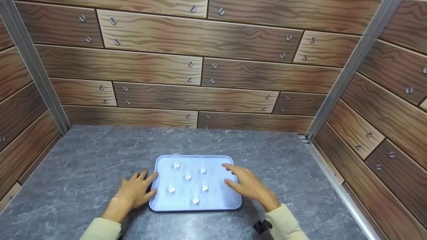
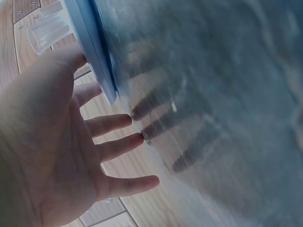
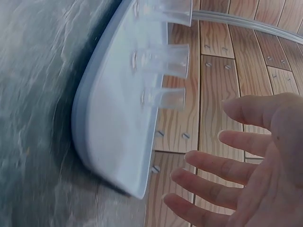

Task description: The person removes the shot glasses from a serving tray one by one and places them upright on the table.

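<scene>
Resting at the frame's lower centre, the pale-blue tray (image 1: 220, 197) spaces six clear cups (image 1: 195, 200), presumably against knocking; left hand (image 1: 132, 191), fingers spread, touches its rim; right hand (image 1: 248, 184) hovers loose-fingered.

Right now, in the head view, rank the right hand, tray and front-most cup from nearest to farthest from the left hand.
1. Tray, left rim beside the left hand.
2. Front-most cup, near the tray's front edge.
3. Right hand, at the tray's right side.

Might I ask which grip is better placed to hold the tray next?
Probably the left grip: its thumb and index finger reach the tray's left edge, while the right grip hovers apart.
</scene>
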`<action>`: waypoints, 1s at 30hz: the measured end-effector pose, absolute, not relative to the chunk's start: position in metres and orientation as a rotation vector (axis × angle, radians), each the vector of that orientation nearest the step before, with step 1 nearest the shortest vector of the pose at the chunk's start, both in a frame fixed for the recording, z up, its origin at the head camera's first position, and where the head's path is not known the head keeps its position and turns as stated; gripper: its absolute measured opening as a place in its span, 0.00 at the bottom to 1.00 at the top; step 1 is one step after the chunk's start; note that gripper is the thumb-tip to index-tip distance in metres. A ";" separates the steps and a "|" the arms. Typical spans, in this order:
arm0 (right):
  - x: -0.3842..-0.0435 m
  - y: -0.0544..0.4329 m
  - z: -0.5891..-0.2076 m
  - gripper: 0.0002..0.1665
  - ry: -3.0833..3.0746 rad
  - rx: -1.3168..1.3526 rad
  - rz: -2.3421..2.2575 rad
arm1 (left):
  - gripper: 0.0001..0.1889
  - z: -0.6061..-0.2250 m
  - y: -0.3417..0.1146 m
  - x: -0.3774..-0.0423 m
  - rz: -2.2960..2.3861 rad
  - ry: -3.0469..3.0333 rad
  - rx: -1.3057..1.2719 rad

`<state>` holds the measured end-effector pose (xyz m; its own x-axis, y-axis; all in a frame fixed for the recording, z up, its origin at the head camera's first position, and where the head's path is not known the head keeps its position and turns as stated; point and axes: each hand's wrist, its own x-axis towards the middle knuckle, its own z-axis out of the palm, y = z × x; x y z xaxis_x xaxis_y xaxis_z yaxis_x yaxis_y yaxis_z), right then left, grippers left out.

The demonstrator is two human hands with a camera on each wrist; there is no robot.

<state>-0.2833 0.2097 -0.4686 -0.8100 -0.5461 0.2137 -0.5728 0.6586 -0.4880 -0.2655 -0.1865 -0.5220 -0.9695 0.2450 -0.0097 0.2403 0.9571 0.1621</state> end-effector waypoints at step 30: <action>-0.294 0.169 -0.498 0.29 -2.793 0.995 1.234 | 0.32 -0.523 -0.189 -0.263 0.255 3.082 0.357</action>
